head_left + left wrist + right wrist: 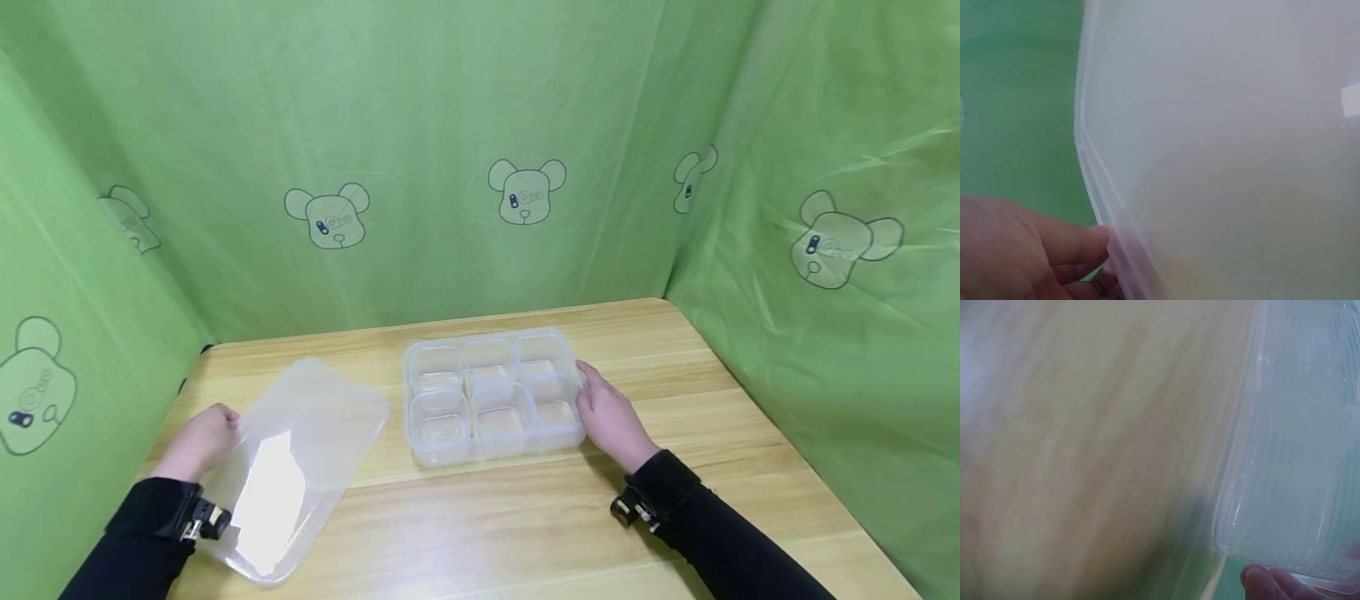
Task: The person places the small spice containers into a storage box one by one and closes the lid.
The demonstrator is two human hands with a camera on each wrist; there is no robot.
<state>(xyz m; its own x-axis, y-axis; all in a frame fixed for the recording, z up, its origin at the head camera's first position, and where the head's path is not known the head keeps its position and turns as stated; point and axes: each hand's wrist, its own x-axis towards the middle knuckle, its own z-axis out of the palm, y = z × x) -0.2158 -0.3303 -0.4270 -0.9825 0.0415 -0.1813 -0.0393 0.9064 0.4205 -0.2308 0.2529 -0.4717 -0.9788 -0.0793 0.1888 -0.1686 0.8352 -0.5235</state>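
plastic box point(491, 452) w/ 6 tubs point(441, 423); l hand point(198, 442) pinching lid point(330, 417), r hand point(617, 421) gripping box

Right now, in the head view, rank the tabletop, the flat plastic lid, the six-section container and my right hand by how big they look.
Largest to smallest:
1. Tabletop
2. Flat plastic lid and six-section container: too alike to rank
3. Right hand

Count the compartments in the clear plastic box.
6: far-left compartment, far-middle compartment, far-right compartment, near-left compartment, near-middle compartment, near-right compartment. None appears hidden.
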